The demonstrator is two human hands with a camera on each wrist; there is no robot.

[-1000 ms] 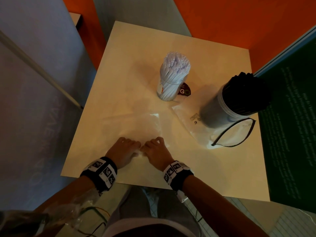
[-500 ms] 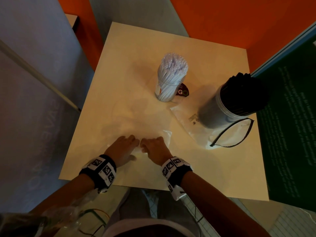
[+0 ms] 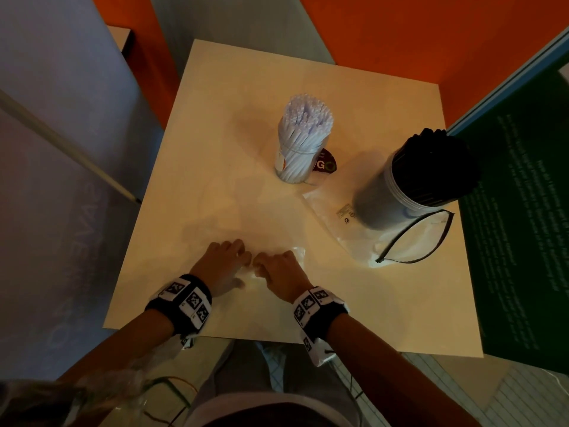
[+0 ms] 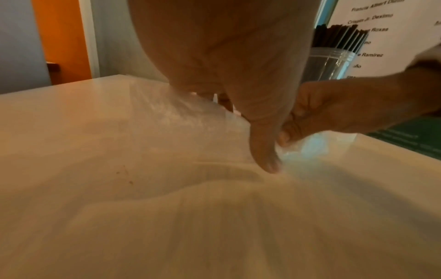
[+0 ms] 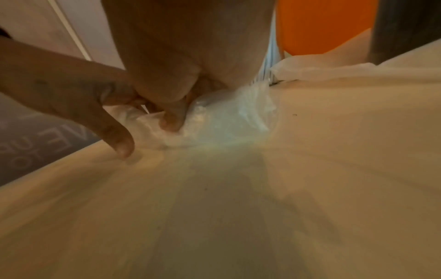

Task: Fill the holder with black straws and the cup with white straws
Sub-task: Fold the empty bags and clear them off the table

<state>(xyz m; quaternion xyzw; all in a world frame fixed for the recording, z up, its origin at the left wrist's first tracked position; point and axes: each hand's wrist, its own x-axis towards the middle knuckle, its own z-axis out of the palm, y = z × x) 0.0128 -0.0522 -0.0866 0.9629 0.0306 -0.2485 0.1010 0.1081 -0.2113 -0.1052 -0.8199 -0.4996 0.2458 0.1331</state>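
Observation:
White straws stand packed in a clear cup at the table's middle back. Black straws fill the round clear holder at the right; their tips and the holder's rim show in the left wrist view. Near the front edge my left hand and right hand meet knuckle to knuckle over a thin clear plastic bag. The right hand's curled fingers pinch the bunched bag. The left hand's curled fingers hold the film, with its thumb tip pressing down on it.
A second clear bag with a black zip edge lies under and in front of the holder. A dark round label sits by the cup. The cream table is hemmed by orange walls and a green board on the right.
The clear bag has been drawn toward me and bunched smaller under my hands; its far corner now lies close to the right hand. Both hands stayed near the front edge.

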